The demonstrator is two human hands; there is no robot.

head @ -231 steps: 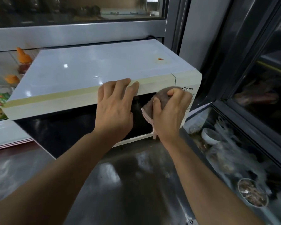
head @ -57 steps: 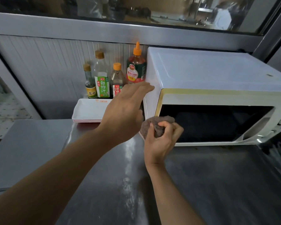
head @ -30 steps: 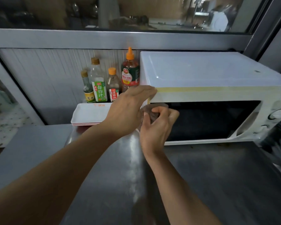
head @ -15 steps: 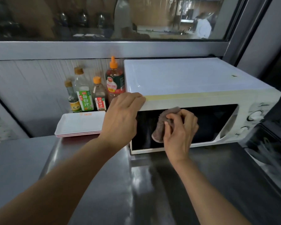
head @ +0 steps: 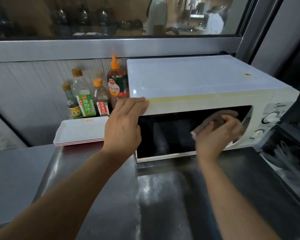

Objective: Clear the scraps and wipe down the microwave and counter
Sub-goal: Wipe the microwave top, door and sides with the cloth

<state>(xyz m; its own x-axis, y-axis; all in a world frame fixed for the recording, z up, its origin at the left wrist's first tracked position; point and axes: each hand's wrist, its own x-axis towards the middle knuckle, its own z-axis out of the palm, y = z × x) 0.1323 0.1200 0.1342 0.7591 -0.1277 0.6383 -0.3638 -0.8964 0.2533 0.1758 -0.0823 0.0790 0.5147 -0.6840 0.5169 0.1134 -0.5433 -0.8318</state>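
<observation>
Since half a second ago: cloth (head: 216, 120) swept from door's 9 o'clock side to 3 o'clock, by the dials. Right hand (head: 218, 135) bunched around cloth, pressed on microwave (head: 189, 78) door glass. Left hand (head: 124, 126) flat, fingers straight, bracing top corner at 10 o'clock. Best: firm overlapping passes, brace held; orange spot (head: 247, 74) on top at 1 o'clock pending.

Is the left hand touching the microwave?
Touching. The head view shows the left hand with straight fingers lying flat on the top front left corner of the microwave, with no gap showing.
</observation>
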